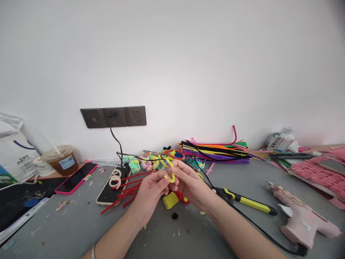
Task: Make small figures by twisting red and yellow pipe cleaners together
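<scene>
A yellow pipe cleaner [173,177], bent into a curve, is pinched between both hands above the grey table. My left hand [155,187] has thumb and finger closed near its lower hooked end. My right hand [185,180] grips it higher up, fingers curled. Just below the hands lies a tightly wound yellow coil [170,201] with a red wound piece [179,195] beside it. A small black pom-pom [175,216] sits nearer to me. Left of my hands, several red pipe cleaners [115,204] lie partly across a phone.
A colourful bundle of pipe cleaners [215,151] lies by the wall. On the right are yellow-black pliers [252,205] and a pink glue gun [304,219] with its cord. A drink cup [60,162], a pink-edged phone [77,178] and a white spiral [115,179] are left.
</scene>
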Tool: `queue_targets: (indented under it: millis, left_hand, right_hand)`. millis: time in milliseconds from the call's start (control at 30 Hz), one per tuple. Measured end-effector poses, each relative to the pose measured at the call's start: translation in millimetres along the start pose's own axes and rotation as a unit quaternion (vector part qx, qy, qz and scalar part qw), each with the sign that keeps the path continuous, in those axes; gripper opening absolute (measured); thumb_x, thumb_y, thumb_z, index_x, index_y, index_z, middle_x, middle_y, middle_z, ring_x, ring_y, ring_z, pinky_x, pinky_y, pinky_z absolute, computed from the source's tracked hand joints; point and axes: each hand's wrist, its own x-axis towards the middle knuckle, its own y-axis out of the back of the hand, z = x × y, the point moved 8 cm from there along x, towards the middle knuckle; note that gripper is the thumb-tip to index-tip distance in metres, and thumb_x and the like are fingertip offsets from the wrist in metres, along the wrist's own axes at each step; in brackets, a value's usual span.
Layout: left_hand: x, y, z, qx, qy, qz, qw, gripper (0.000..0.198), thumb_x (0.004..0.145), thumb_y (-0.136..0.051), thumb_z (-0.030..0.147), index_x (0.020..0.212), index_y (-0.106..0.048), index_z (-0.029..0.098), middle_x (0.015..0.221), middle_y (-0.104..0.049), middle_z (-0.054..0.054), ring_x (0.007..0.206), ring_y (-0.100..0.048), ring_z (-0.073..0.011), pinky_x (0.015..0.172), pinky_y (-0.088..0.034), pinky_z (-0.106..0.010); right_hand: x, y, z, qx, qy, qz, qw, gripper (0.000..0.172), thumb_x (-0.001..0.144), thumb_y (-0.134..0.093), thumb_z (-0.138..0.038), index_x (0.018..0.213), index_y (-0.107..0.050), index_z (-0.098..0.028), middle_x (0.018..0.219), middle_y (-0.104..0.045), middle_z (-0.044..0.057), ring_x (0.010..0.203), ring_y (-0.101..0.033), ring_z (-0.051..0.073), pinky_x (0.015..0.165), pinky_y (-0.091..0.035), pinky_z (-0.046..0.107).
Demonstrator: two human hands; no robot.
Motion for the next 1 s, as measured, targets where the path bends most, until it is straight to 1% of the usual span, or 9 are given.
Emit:
queue_targets:
  millis: [100,167,267,333,433,567,633,867,1000]
  left_hand:
    - [0.6,-1.9,3.8,0.017,-0.014,-0.016,1.000,0.025,0.083,-0.069,0.038,0.072,-0.065,0.016,0.079,-0.060,-0.003,0.073,-0.053,-0.0128,0.064,-0.035,-0.024]
    - [1.1,-2.6,5.5,0.038,-0.016,-0.027,0.999,0.024,0.084,-0.069,0.037,0.071,-0.065,0.016,0.081,-0.060,-0.004,0.076,-0.054,-0.0137,0.064,-0.036,-0.024]
    - [1.4,-1.0,5.2,0.068,-0.002,-0.032,0.997,0.024,0.082,-0.070,0.037,0.072,-0.065,0.016,0.085,-0.061,-0.005,0.079,-0.053,-0.0145,0.065,-0.036,-0.024]
    - [1.5,0.9,3.4,0.078,0.009,-0.030,0.996,0.026,0.081,-0.070,0.039,0.072,-0.065,0.015,0.085,-0.060,-0.005,0.079,-0.053,-0.0143,0.064,-0.036,-0.024]
    - [2.5,5.2,-1.3,0.070,0.017,-0.010,0.997,0.026,0.082,-0.069,0.040,0.073,-0.065,0.015,0.080,-0.060,-0.003,0.075,-0.052,-0.0131,0.064,-0.037,-0.024]
    - [4.2,15.4,-9.1,0.060,0.024,0.053,0.996,0.028,0.083,-0.068,0.043,0.078,-0.066,0.015,0.074,-0.060,-0.002,0.069,-0.048,-0.0109,0.064,-0.037,-0.023]
    - [4.4,17.8,-11.6,0.055,0.033,0.065,0.996,0.030,0.082,-0.068,0.045,0.079,-0.066,0.015,0.073,-0.060,-0.002,0.068,-0.047,-0.0105,0.063,-0.037,-0.022]
    - [3.4,14.7,-12.4,0.071,0.075,0.019,0.994,0.033,0.082,-0.067,0.046,0.074,-0.063,0.014,0.075,-0.061,-0.003,0.067,-0.046,-0.0099,0.062,-0.035,-0.022]
    - [3.4,13.9,-10.9,0.081,0.100,0.009,0.992,0.036,0.080,-0.069,0.049,0.074,-0.065,0.013,0.074,-0.061,-0.004,0.066,-0.043,-0.0098,0.060,-0.033,-0.022]
  right_hand:
    - [-0.4,-3.1,-0.7,0.007,-0.002,-0.017,1.000,0.028,0.083,-0.071,-0.039,0.079,-0.051,-0.019,0.055,-0.049,-0.007,0.052,-0.045,0.007,0.060,-0.042,0.022]
    - [-0.7,-2.4,-1.7,0.000,0.000,-0.017,1.000,0.029,0.083,-0.072,-0.038,0.078,-0.051,-0.019,0.055,-0.048,-0.008,0.051,-0.041,0.006,0.056,-0.038,0.019]
    - [-0.1,1.4,-2.0,-0.025,0.004,-0.007,1.000,0.031,0.080,-0.075,-0.039,0.077,-0.052,-0.018,0.053,-0.044,-0.009,0.049,-0.036,0.005,0.052,-0.032,0.018]
    - [1.4,4.7,-0.1,-0.030,0.004,0.002,1.000,0.031,0.079,-0.076,-0.039,0.077,-0.052,-0.018,0.053,-0.043,-0.009,0.049,-0.037,0.005,0.052,-0.032,0.018]
    - [4.1,10.4,5.2,-0.023,-0.001,0.023,0.999,0.032,0.078,-0.076,-0.040,0.078,-0.053,-0.018,0.057,-0.047,-0.008,0.050,-0.041,0.006,0.054,-0.036,0.020]
    - [6.0,17.6,9.1,-0.029,0.004,0.052,0.998,0.033,0.078,-0.075,-0.042,0.080,-0.052,-0.019,0.061,-0.052,-0.007,0.054,-0.049,0.007,0.058,-0.041,0.022]
    - [6.2,19.3,9.6,-0.041,0.005,0.055,0.998,0.033,0.078,-0.075,-0.043,0.079,-0.051,-0.019,0.061,-0.055,-0.006,0.056,-0.052,0.008,0.060,-0.043,0.022]
    - [5.6,17.0,8.7,-0.073,-0.004,0.029,0.997,0.033,0.078,-0.075,-0.042,0.078,-0.050,-0.020,0.059,-0.058,-0.006,0.054,-0.053,0.008,0.058,-0.043,0.022]
    - [5.3,17.3,8.5,-0.071,-0.013,0.015,0.997,0.033,0.079,-0.075,-0.041,0.076,-0.050,-0.019,0.060,-0.059,-0.005,0.054,-0.055,0.007,0.059,-0.044,0.021]
